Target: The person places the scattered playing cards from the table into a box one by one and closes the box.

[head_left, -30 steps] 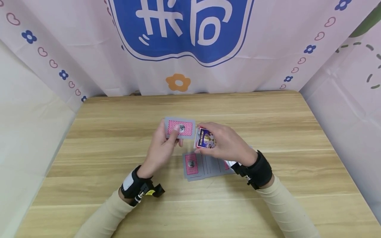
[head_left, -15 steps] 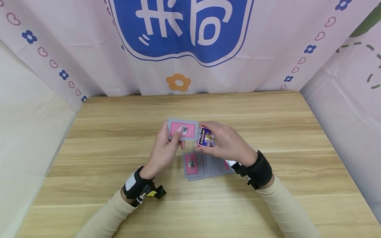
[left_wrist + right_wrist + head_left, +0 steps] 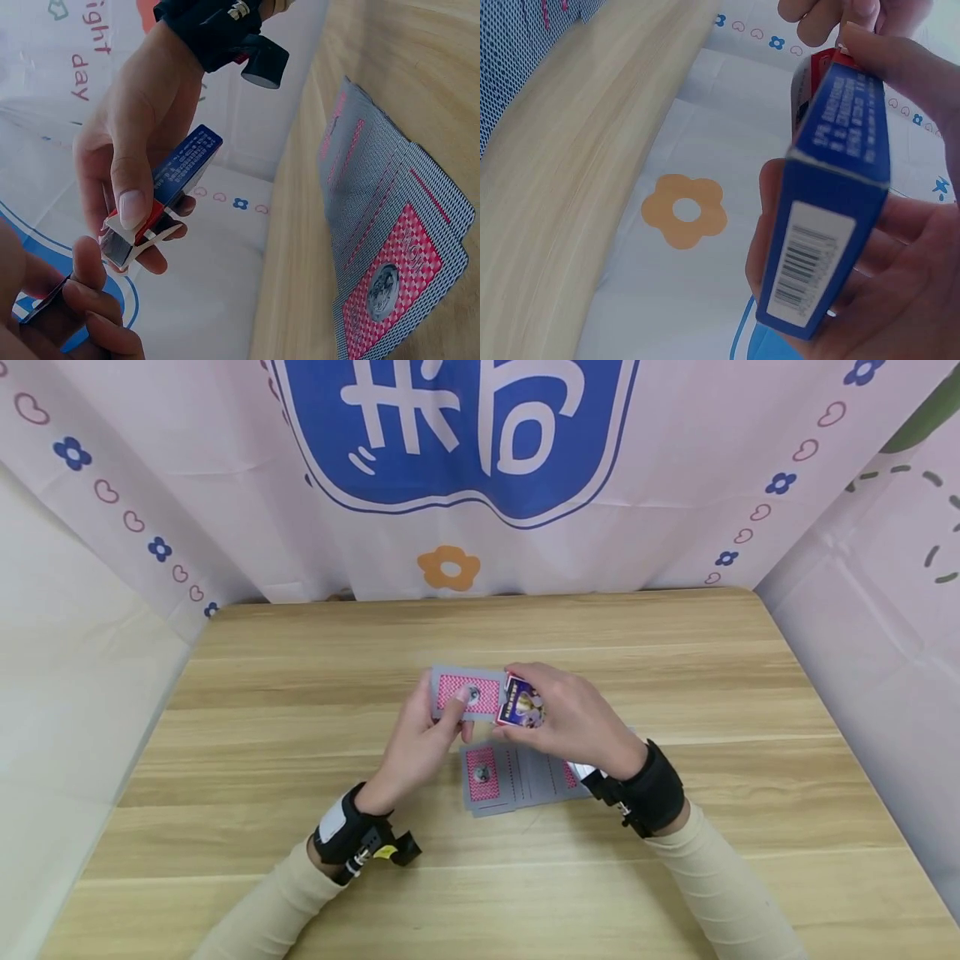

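Note:
My left hand (image 3: pixel 420 743) pinches a playing card (image 3: pixel 489 681), with a red checked back and grey border, thumb on top. Whether there is more than one card cannot be told. My right hand (image 3: pixel 577 714) grips a small blue and red card box (image 3: pixel 523 703) with its mouth toward the left hand. The card's right edge meets that mouth in the head view; how far it reaches inside is hidden. In the left wrist view the box (image 3: pixel 184 165) has a raised white flap. A barcode marks the box's end (image 3: pixel 810 262) in the right wrist view.
Overlapping playing cards (image 3: pixel 483 777) lie face down on the wooden table (image 3: pixel 300 693), just below the hands and partly under the right wrist. A printed white cloth (image 3: pixel 315 552) hangs behind the table's far edge.
My left hand has moved rightward and slightly toward the near edge, bringing the card up to the box's mouth. My right hand has barely shifted, and the cards on the table stay put.

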Motion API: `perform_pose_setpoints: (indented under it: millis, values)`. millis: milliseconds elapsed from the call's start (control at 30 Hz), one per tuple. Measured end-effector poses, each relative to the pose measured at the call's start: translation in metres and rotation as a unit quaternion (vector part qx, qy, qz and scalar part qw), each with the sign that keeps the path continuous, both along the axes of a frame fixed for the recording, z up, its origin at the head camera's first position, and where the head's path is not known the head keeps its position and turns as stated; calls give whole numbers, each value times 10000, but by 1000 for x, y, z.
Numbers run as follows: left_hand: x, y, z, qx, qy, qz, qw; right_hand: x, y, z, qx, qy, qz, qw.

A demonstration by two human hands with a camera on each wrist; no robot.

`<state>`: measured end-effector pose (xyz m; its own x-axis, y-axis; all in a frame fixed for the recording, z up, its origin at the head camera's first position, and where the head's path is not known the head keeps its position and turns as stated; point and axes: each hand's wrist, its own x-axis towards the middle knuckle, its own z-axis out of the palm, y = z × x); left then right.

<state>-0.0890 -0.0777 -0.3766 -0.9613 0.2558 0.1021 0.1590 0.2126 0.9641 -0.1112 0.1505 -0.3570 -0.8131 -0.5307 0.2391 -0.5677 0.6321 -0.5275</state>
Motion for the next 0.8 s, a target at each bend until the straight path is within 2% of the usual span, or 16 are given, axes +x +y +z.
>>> perform_pose_setpoints:
  millis: [100, 233, 300, 367, 433, 567, 800]
  values:
    - [2, 2, -2, -159, -71, -111, 9998, 1, -1, 0, -31, -4, 185, 9998]
    - [3, 6, -7, -610, -261, -493, 9966, 3, -4, -2, 48, 13, 496, 9988]
    - [3, 7, -8, -891, -392, -688, 9929, 3, -5, -2, 95, 15, 524, 9986]
    - [1, 5, -8, -1049, -537, -675, 9907, 3, -5, -3, 105, -3, 468, 9989]
    - [-1, 3, -7, -1063, -601, -523, 9911, 3, -4, -2, 64, -62, 379, 9992]
    - [-4, -1, -5, -780, -551, -224, 9952, 3, -2, 0, -28, -98, 311, 9995]
    - [-1, 4, -9, -768, -332, -694, 9941, 3, -3, -1, -147, -73, 496, 9986]
